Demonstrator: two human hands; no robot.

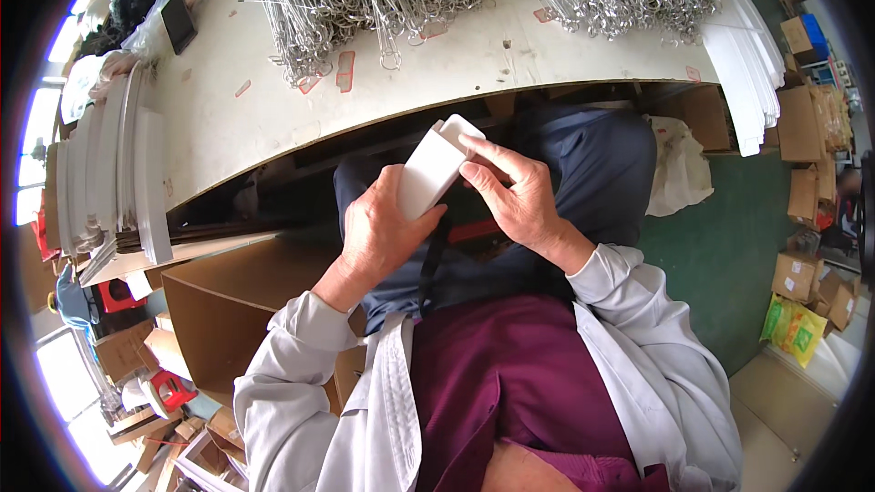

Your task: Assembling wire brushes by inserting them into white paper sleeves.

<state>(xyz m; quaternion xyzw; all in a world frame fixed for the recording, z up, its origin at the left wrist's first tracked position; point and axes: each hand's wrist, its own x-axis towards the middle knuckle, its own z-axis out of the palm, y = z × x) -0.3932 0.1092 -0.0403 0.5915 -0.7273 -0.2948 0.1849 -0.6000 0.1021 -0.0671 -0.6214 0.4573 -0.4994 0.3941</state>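
Over my lap, a slim white cardboard box (427, 171) is tilted, its upper end open and a flap standing up there. My left hand (375, 223) is closed round the lower part of the box, thumb along its near end. At the open end, my right hand (524, 196) pinches the edge, with the index finger on the flap and the thumb just below. What is inside the box cannot be made out.
Bundles of thin metal rods with ring ends (365, 0) lie on the white table (219, 118) ahead. Flat white cartons stand stacked at its left (128, 155) and right ends (743, 64). A dark phone-like slab (179, 22) rests at far left. An open brown carton (228, 310) sits left of my legs.
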